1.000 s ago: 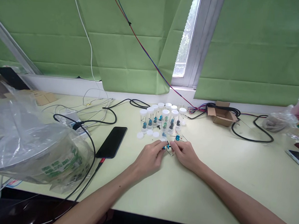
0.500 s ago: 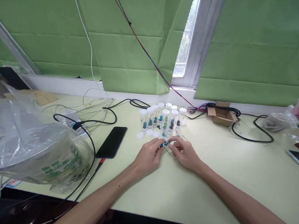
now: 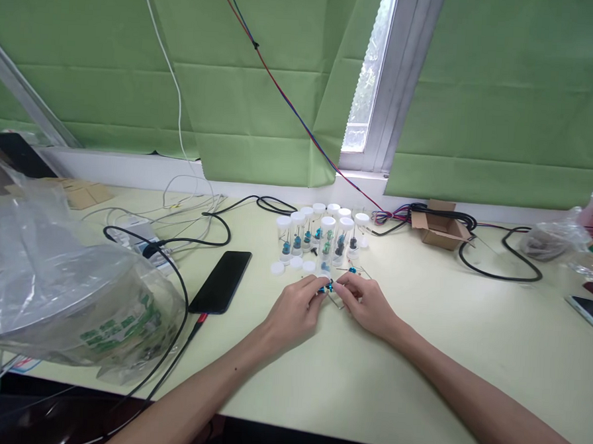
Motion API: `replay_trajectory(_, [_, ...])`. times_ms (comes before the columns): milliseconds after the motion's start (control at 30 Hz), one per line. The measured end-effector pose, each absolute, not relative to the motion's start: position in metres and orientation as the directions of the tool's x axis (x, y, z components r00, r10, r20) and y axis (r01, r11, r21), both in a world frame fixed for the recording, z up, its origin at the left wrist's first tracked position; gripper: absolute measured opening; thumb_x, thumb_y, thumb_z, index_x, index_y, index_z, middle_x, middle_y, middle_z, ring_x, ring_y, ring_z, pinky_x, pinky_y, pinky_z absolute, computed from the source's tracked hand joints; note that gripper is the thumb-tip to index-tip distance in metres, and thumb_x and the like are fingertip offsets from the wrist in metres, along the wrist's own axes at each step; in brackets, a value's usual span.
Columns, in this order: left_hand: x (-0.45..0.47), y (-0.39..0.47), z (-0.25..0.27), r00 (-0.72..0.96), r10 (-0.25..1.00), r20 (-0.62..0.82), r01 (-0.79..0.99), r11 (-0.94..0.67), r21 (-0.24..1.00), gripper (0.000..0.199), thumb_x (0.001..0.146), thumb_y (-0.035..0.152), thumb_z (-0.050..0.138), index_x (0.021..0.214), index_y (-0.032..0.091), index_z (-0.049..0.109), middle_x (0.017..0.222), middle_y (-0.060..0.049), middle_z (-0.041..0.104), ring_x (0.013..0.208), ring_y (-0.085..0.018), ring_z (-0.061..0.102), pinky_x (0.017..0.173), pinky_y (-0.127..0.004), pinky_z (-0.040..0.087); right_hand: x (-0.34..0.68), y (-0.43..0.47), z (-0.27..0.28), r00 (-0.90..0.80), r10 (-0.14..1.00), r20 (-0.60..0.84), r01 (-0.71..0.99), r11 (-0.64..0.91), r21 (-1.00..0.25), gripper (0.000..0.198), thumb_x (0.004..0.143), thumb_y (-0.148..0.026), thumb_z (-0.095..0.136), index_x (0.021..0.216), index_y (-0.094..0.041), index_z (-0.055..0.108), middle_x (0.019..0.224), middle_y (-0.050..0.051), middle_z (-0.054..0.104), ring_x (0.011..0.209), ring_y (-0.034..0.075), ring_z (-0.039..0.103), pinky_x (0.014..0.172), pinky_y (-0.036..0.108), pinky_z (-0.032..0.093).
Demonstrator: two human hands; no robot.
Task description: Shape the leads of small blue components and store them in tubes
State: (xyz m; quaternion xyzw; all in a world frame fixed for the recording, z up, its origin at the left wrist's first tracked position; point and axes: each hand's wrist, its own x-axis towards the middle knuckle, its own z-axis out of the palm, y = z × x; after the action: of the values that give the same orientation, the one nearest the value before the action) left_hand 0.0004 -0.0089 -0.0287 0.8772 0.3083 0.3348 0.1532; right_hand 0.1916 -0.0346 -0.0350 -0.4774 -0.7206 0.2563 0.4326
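Between my two hands is a small blue metallic part [image 3: 329, 286] with dark bits, too small to name. My left hand [image 3: 297, 305] pinches its left side with thumb and forefinger. On the other side, my right hand [image 3: 364, 302] has its fingertips closed at the part; what they grip is partly hidden. A thin bent metal rod, like a hex key [image 3: 336, 302], lies just below the fingertips. Behind the hands stand several clear tubes with white caps [image 3: 327, 240], holding blue, green and black pieces. Another blue piece [image 3: 352, 270] lies beyond my right hand.
Loose white caps [image 3: 277, 268] lie in front of the tubes. Left of my hands are a black phone [image 3: 222, 282] on a cable and a large plastic-wrapped bundle [image 3: 73, 310]. An open cardboard box [image 3: 440, 229] and black cables [image 3: 502, 278] sit at the back right.
The fingertips of my right hand have shifted slightly to the left at the blue part. My left hand keeps its pinch, and the view has barely moved.
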Motion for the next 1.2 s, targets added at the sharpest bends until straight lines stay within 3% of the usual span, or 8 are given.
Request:
replay_trajectory(333, [0.0013,-0.0103,-0.0284,0.601,0.628,0.495,0.418,-0.774,0.475,0.025,0.094,0.012,0.043,0.11,0.021,0.06,0.091,-0.005,0.065,0.078,-0.017,0.058,0.068,-0.029,0.046,0.1921,-0.0326,-0.0374,-0.156,0.901,0.406,0.522,0.424,-0.74,0.041,0.097,-0.043,0.044,0.064,-0.02,0.043,0.056,-0.005,0.037,0.053,0.011,0.031,0.052,0.025,0.029])
replay_trajectory(967, [0.0015,-0.0095,-0.0301,0.618,0.619,0.484,0.407,-0.779,0.476,0.028,0.093,0.012,0.043,0.115,0.021,0.059,0.093,-0.006,0.065,0.081,-0.018,0.06,0.07,-0.03,0.048,0.1913,-0.0307,-0.0384,-0.122,0.896,0.426,0.59,0.411,-0.695,0.053,0.1,-0.044,0.037,0.055,-0.018,0.048,0.05,-0.002,0.045,0.05,0.011,0.04,0.054,0.026,0.034])
replay_trajectory(1067, [0.0008,-0.0085,-0.0299,0.592,0.638,0.492,0.434,-0.767,0.472,0.026,0.093,0.013,0.045,0.113,0.021,0.059,0.091,-0.005,0.066,0.077,-0.017,0.059,0.068,-0.029,0.047,0.1918,-0.0315,-0.0351,-0.061,0.902,0.427,0.573,0.382,-0.725,0.045,0.098,-0.045,0.04,0.063,-0.019,0.053,0.049,-0.004,0.044,0.048,0.011,0.039,0.052,0.025,0.035])
replay_trajectory(1200, [0.0002,-0.0073,-0.0294,0.567,0.657,0.497,0.454,-0.753,0.477,0.024,0.093,0.012,0.045,0.111,0.02,0.06,0.091,-0.005,0.066,0.077,-0.017,0.059,0.068,-0.029,0.047,0.1931,-0.0338,-0.0321,-0.106,0.93,0.353,0.467,0.36,-0.808,0.028,0.095,-0.044,0.048,0.096,-0.019,0.06,0.049,-0.007,0.046,0.044,0.012,0.043,0.05,0.025,0.038])
